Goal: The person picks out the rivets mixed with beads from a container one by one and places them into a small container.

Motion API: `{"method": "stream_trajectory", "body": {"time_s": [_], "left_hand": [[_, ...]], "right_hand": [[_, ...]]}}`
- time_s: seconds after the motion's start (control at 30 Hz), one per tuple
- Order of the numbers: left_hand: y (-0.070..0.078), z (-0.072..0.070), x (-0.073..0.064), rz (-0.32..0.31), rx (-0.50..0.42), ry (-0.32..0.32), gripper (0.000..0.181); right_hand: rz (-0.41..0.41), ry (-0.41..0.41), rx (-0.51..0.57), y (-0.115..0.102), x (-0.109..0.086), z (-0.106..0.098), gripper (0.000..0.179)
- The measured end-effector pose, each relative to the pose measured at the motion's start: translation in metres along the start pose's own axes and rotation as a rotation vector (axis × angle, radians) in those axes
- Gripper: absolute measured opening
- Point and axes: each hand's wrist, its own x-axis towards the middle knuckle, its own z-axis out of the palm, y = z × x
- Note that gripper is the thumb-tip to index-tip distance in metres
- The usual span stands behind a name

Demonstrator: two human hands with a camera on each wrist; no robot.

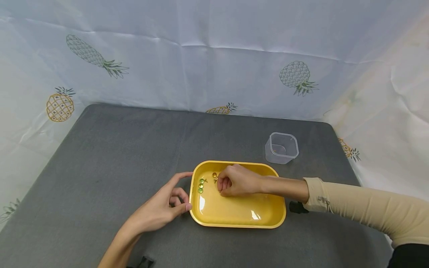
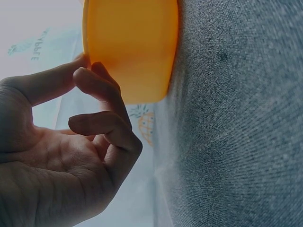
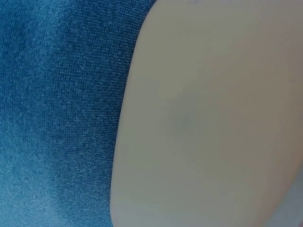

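A yellow tray (image 1: 234,219) lies on the grey cloth-covered table. Inside its left end, several green-topped thumbtacks (image 1: 200,190) form a short column, with gold thumbtacks (image 1: 215,175) beside them. Thumb and index finger of my left hand (image 1: 157,208) hold the tray's left end, the other fingers curled; the left wrist view shows them at the tray's outer wall (image 2: 142,56). Inside the tray, my right hand (image 1: 239,181) has its fingers curled and pinches low by the gold tacks, apparently on a small thumbtack mostly hidden by the fingertips. Only a beige sleeve (image 3: 203,118) fills the right wrist view's middle.
A clear plastic container (image 1: 281,149) stands behind the tray to the right, with a tiny speck visible inside. A black object (image 1: 297,207) lies partly under the right forearm. Pineapple-print cloth (image 1: 187,74) hangs along the table's back edge.
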Motion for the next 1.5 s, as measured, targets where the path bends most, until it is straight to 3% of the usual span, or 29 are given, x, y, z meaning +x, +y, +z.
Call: {"method": "stream_trajectory", "body": {"time_s": [0.3, 0.77, 1.5], "left_hand": [[-0.001, 0.000, 0.000, 0.010, 0.000, -0.001, 0.080], [-0.001, 0.000, -0.001, 0.009, -0.007, -0.003, 0.080], [-0.001, 0.000, -0.001, 0.013, 0.000, -0.002, 0.079]], "right_hand": [[0.016, -0.025, 0.043, -0.001, -0.001, -0.003, 0.006], [0.000, -0.018, 0.051, -0.020, -0.005, -0.019, 0.009], [-0.041, 0.106, 0.019, -0.040, -0.022, -0.055, 0.015]]}}
